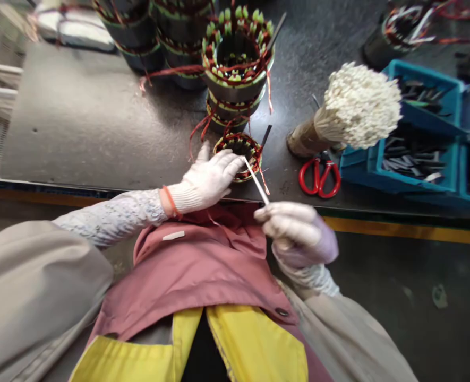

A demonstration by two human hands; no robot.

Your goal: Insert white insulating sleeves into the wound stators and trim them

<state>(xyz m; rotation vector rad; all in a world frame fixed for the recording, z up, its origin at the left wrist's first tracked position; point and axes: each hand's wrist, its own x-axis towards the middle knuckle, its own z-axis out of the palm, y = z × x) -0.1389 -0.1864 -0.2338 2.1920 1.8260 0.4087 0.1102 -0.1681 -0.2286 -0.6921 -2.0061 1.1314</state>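
Observation:
A small wound stator [238, 156] with red and green windings lies on the dark bench, and a dark strip stands up from its far side. My left hand [206, 180], in a white knit glove, presses its fingers against the stator's near rim. My right hand [294, 233], in a white glove with a lilac covering, pinches a thin white stick [256, 181]. The stick's tip points up toward the stator, close to its windings. Behind it, a stack of wound stators [235, 69] stands with red leads trailing down.
A bundle of white-tipped sticks [358, 106] wrapped in brown paper lies near red-handled scissors [318, 178]. Blue crates [413, 164] hold dark strips at the right. Another stator [402, 32] stands far right. A grey mat [79, 116] covers the bench's left part.

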